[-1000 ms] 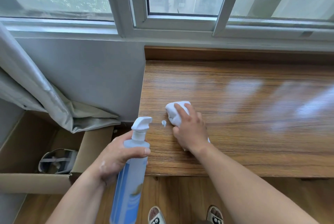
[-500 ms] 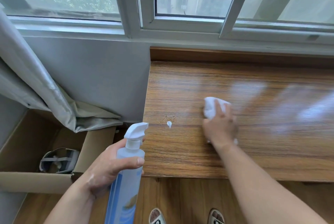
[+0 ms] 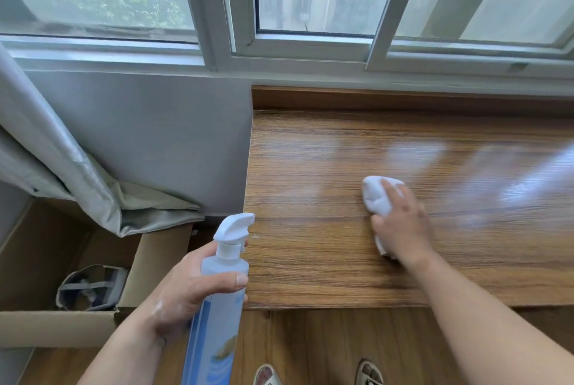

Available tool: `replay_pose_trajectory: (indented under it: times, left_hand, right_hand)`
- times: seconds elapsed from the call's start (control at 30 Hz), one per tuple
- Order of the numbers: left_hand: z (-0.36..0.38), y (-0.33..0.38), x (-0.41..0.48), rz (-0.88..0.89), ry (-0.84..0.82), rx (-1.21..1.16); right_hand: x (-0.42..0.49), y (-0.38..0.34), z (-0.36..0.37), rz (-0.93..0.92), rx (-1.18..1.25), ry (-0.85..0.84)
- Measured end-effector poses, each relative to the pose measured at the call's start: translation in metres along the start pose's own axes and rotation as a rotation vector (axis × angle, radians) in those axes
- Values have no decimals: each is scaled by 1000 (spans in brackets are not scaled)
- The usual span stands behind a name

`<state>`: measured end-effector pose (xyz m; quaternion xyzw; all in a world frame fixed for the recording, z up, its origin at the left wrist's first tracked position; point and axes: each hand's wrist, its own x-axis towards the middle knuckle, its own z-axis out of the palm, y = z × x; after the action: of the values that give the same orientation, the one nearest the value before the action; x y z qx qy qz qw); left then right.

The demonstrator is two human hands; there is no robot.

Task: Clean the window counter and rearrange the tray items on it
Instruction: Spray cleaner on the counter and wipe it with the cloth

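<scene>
Cardboard box (image 3: 152,263) left of the counter (image 3: 310,167) holds a grey strapped item (image 3: 90,288), the left hand (image 3: 186,288) at the counter's left front corner grips a pale-blue spray bottle (image 3: 217,338), and the right hand (image 3: 400,226) clasps a white cloth (image 3: 377,195) against the counter.

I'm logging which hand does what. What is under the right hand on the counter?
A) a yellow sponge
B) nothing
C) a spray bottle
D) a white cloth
D: the right hand holds a white cloth against the wooden counter; the left hand grips the spray bottle.
</scene>
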<state>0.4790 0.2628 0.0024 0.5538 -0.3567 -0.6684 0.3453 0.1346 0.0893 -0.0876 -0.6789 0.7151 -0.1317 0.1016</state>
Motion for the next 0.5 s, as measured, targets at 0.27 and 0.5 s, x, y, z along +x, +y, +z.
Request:
replay_pose_trajectory:
  times: [0.27, 0.5]
  left_hand:
    - [-8, -4, -8, 24, 9, -35]
    - [-10, 10, 2, 52, 24, -67]
  right_hand:
    - [-56, -117, 43, -172, 20, -17]
    - [-106, -163, 51, -605, 95, -171]
